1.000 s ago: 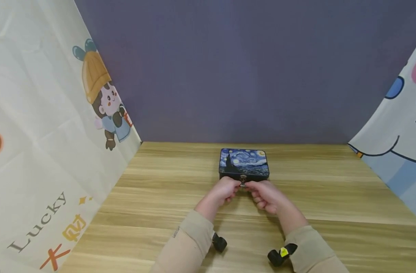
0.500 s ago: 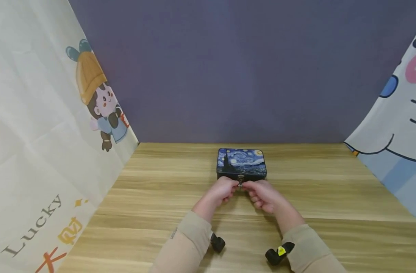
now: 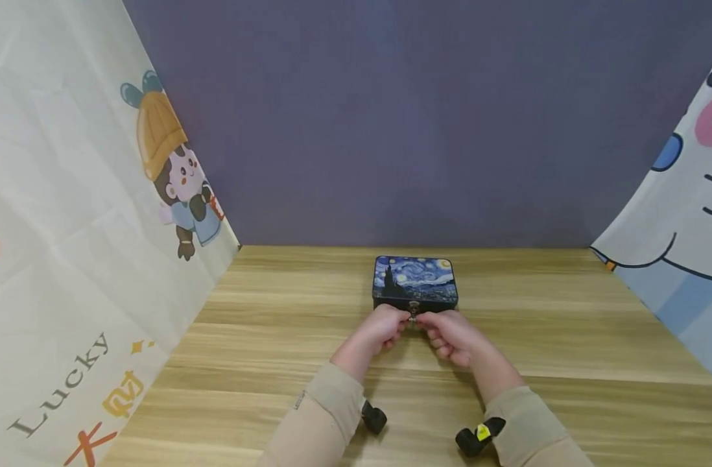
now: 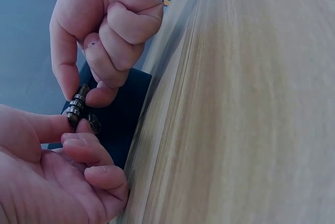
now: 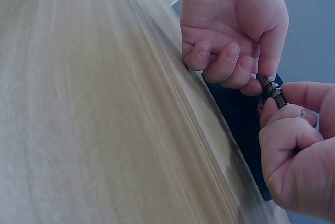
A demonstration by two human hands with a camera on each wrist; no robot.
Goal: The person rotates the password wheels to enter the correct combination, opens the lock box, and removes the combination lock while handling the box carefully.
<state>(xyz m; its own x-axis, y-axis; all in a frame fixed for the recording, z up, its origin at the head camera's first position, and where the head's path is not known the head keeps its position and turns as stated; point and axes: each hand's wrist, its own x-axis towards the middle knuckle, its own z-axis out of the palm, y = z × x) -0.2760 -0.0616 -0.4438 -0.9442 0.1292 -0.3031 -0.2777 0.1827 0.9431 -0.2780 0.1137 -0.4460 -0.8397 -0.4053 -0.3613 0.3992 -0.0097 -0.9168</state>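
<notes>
A small tin box [image 3: 415,279] with a swirling blue night-sky painting on its lid lies closed on the table. At the middle of its front is a metal latch [image 3: 414,305]. A little combination padlock [image 4: 77,104] with ridged number dials hangs there, lying sideways between my hands. My left hand [image 3: 384,324] pinches one end of it between thumb and forefinger. From the other side, my right hand [image 3: 454,334] pinches the opposite end, its other fingers curled in. In the right wrist view the dials of the padlock [image 5: 272,89] show between the fingertips; the digits are too small to read.
The wood-grain table [image 3: 274,350] extends around the box. Behind it rises a dark grey-blue panel [image 3: 391,130]. Printed cloths hang at the left [image 3: 58,194] and right [image 3: 683,233]. A black wrist camera [image 3: 373,417] sticks out from the left sleeve, another [image 3: 478,436] from the right.
The head view has shifted slightly. Both hands stay at the padlock in front of the box, with no clear movement of the fingers.
</notes>
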